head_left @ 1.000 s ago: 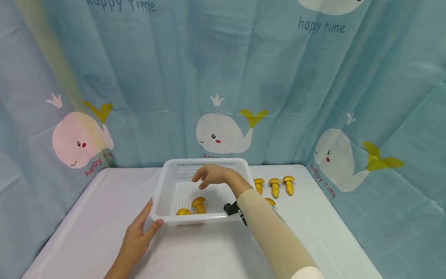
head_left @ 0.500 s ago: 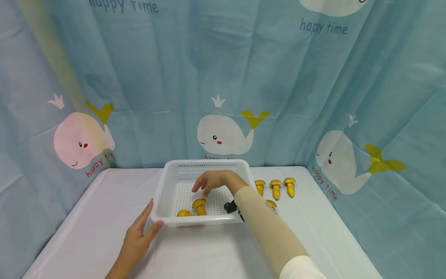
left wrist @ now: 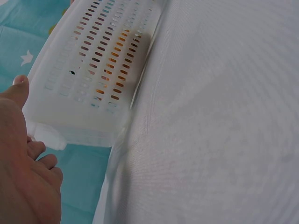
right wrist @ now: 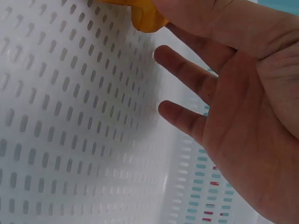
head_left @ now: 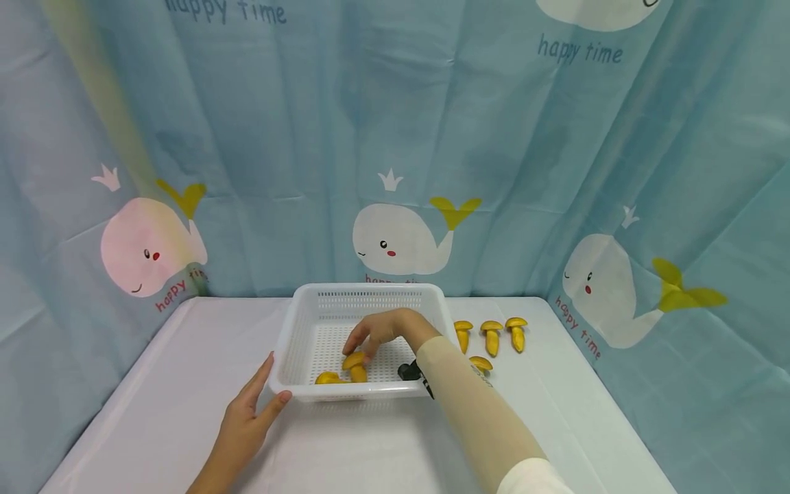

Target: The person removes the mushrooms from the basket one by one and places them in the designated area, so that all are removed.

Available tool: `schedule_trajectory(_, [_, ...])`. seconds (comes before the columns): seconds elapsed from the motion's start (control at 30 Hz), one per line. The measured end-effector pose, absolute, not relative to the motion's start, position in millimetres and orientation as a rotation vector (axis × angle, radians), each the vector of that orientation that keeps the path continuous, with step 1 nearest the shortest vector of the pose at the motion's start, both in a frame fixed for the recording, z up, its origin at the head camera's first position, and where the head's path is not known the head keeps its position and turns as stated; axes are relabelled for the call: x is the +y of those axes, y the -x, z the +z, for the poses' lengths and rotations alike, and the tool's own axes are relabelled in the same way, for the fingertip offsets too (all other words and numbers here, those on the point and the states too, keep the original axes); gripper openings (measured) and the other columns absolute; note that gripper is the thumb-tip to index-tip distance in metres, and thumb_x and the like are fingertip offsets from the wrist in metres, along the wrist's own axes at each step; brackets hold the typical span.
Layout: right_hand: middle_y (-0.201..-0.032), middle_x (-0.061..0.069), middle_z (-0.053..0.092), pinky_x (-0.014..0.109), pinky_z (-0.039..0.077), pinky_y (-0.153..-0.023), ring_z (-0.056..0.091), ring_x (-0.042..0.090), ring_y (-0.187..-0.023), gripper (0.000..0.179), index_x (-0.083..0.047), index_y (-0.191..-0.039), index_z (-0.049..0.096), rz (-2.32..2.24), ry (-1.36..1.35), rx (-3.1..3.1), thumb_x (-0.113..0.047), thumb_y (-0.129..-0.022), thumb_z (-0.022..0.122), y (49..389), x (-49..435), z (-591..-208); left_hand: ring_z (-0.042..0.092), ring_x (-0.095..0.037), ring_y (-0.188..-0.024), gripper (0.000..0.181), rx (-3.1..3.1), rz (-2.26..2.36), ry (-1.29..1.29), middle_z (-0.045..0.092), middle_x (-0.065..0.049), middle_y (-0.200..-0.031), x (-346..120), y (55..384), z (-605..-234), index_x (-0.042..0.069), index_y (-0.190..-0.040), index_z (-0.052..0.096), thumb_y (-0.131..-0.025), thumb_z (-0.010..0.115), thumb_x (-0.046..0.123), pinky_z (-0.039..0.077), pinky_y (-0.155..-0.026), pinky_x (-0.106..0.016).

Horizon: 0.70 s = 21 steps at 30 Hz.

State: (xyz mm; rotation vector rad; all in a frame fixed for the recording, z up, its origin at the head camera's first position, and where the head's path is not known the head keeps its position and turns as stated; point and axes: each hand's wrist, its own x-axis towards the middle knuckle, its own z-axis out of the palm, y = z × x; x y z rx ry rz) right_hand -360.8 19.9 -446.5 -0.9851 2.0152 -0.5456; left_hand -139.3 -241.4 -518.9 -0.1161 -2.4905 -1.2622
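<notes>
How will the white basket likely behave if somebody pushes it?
The white basket is probably stiff, since its walls stand straight. Its many holes suggest little weight. Low and wide on the table, it would likely slide rather than tip.

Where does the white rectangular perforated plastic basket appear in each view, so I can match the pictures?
Head: the white rectangular perforated plastic basket sits below centre.
Left wrist: upper left, seen from outside.
Right wrist: its slotted inside fills the left and lower centre.
Shared landmark: yellow mushroom-shaped pieces inside, glimpsed through slots in left wrist, at the top edge in right wrist.
</notes>
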Motion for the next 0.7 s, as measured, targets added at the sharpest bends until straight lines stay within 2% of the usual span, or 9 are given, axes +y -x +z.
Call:
schedule_trajectory(0.1, [-0.131,-0.014,0.067,0.036,0.043,-0.115,0.055,0.013,-0.133,0.048,-0.019,-0.134,0.070,-0.556,0.964,2.011,-0.005,-0.088,0.075,361.4,21.3,-447.8,0.025,-0.009,-0.151,0.079,-2.491,-1.265,0.122,0.028,0.001,-0.166,-241.9,139.3,-518.8,0.037,-0.162,0.025,-0.098,0.071,0.030,0.021,-0.102,0.003])
schedule_trajectory(0.27, [-0.130,-0.016,0.068,0.037,0.041,-0.117,0.055,0.011,-0.132,0.046,-0.023,-0.131,0.072,-0.551,0.933,2.024,-0.006,-0.088,0.076,361.8,21.5,-448.9,0.034,-0.035,-0.150,0.079,-2.501,-1.250,0.109,0.029,-0.001,-0.166,-241.7,139.6,-517.6,0.031,-0.163,0.026,-0.098,0.072,0.032,0.021,-0.101,0.003])
schedule_trajectory(0.33, [-0.129,-0.016,0.068,0.038,0.041,-0.117,0.055,0.010,-0.130,0.045,-0.024,-0.129,0.073,-0.551,0.928,2.026,-0.006,-0.088,0.076,361.4,21.1,-449.3,0.036,-0.040,-0.148,0.079,-2.505,-1.245,0.100,0.029,-0.002,-0.166,-241.2,139.5,-517.0,0.028,-0.163,0.027,-0.098,0.072,0.032,0.026,-0.108,-0.007])
schedule_trajectory(0.57, [-0.125,-0.014,0.070,0.039,0.040,-0.117,0.058,0.005,-0.122,0.041,-0.024,-0.123,0.075,-0.562,0.943,2.042,-0.005,-0.086,0.077,360.6,18.5,-449.0,0.035,-0.041,-0.148,0.079,-2.509,-1.257,0.090,0.029,-0.001,-0.166,-240.5,138.3,-514.8,0.030,-0.163,0.026,-0.098,0.071,0.032,0.029,-0.108,-0.009])
schedule_trajectory(0.63, [-0.123,-0.014,0.070,0.039,0.041,-0.117,0.058,0.004,-0.120,0.040,-0.023,-0.122,0.075,-0.568,0.937,2.056,-0.006,-0.086,0.077,360.9,19.1,-448.3,0.035,-0.040,-0.149,0.079,-2.513,-1.259,0.089,0.029,-0.001,-0.166,-240.7,138.7,-515.0,0.029,-0.163,0.027,-0.098,0.071,0.032,0.031,-0.109,-0.013])
schedule_trajectory(0.7, [-0.121,-0.014,0.071,0.039,0.042,-0.116,0.059,0.005,-0.119,0.040,-0.023,-0.122,0.075,-0.581,0.933,2.071,-0.006,-0.085,0.078,361.0,20.0,-447.1,0.035,-0.041,-0.149,0.079,-2.520,-1.259,0.089,0.028,-0.002,-0.166,-240.8,139.4,-515.3,0.026,-0.163,0.027,-0.098,0.071,0.033,0.035,-0.113,-0.027])
